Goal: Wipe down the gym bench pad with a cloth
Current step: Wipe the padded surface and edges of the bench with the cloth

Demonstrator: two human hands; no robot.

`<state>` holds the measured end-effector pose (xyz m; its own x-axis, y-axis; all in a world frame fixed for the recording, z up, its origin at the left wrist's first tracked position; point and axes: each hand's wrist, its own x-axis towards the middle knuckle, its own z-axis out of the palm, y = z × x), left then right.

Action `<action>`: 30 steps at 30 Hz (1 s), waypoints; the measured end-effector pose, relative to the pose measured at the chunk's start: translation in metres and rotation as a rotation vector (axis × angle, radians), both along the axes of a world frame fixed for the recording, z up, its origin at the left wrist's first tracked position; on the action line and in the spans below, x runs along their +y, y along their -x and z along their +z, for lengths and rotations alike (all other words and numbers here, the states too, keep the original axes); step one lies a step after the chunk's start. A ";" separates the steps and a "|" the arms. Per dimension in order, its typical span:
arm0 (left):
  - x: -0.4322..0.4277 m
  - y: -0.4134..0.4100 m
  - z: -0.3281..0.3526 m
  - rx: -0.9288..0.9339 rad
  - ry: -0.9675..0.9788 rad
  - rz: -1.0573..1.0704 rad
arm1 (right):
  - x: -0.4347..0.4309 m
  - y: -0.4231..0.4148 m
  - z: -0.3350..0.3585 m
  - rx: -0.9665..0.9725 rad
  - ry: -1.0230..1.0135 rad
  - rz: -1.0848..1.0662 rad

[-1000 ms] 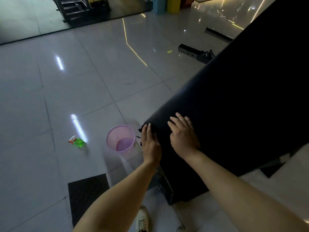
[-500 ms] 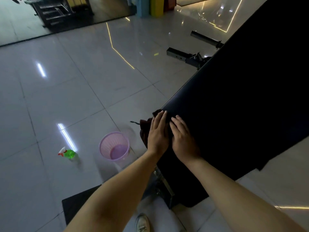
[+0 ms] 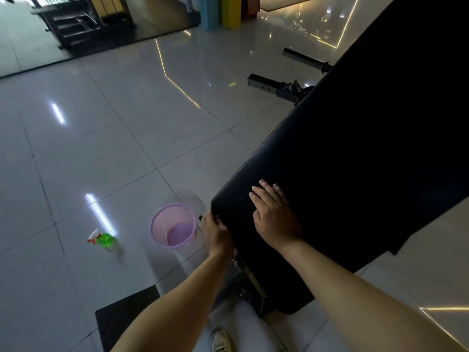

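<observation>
The black bench pad (image 3: 355,161) runs slanting from the lower middle to the upper right. My left hand (image 3: 215,231) is curled over the pad's near left corner. A small dark tip of the cloth (image 3: 200,217) pokes out past its fingers; the rest of the cloth is hidden under the hand. My right hand (image 3: 275,217) lies flat on the pad just right of that corner, fingers slightly apart, with nothing in it.
A purple plastic basket (image 3: 172,227) stands on the tiled floor left of the pad's corner, with a green spray bottle (image 3: 102,240) further left. A black floor mat (image 3: 127,316) lies near my shoe (image 3: 220,340). The bench's metal frame (image 3: 274,88) sticks out beyond the pad.
My left hand has slid from the pad's top edge down to its left corner. The dark cloth that showed beneath it is now almost covered. My right hand stays flat on the pad.
</observation>
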<state>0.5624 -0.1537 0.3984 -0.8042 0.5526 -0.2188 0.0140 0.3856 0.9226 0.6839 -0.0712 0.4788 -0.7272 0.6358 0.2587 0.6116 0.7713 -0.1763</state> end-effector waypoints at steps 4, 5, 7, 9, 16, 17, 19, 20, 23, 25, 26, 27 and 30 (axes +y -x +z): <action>0.032 0.021 0.035 0.125 -0.054 -0.033 | 0.002 0.001 0.000 0.070 0.028 0.015; 0.044 0.024 0.047 0.161 -0.074 -0.103 | 0.003 0.001 0.001 0.109 0.046 0.019; 0.069 0.021 0.072 0.198 -0.118 -0.243 | 0.007 0.000 0.006 0.196 0.090 0.024; 0.088 0.014 0.092 0.236 -0.177 -0.354 | 0.018 -0.003 0.020 0.225 0.086 0.006; 0.086 0.030 0.069 0.260 -0.130 -0.416 | 0.056 -0.004 0.049 0.024 -0.085 -0.124; 0.080 0.035 0.061 0.237 -0.123 -0.391 | 0.056 -0.004 0.046 -0.005 -0.103 -0.113; 0.069 0.043 0.049 0.232 -0.126 -0.377 | 0.054 -0.003 0.043 -0.042 -0.117 -0.112; 0.064 0.045 0.046 0.214 -0.114 -0.383 | 0.055 -0.003 0.043 -0.053 -0.117 -0.122; 0.061 0.046 0.040 0.145 -0.022 -0.318 | 0.055 -0.001 0.043 -0.065 -0.126 -0.122; 0.072 0.041 0.042 0.115 -0.014 -0.261 | 0.055 0.000 0.041 -0.049 -0.131 -0.129; 0.079 0.039 0.045 0.109 -0.031 -0.241 | 0.056 0.001 0.040 -0.031 -0.124 -0.128; 0.086 0.036 0.049 0.104 -0.048 -0.234 | 0.057 0.002 0.040 -0.012 -0.116 -0.125; 0.110 0.026 0.071 0.104 -0.115 -0.269 | 0.059 0.003 0.040 0.051 -0.077 -0.125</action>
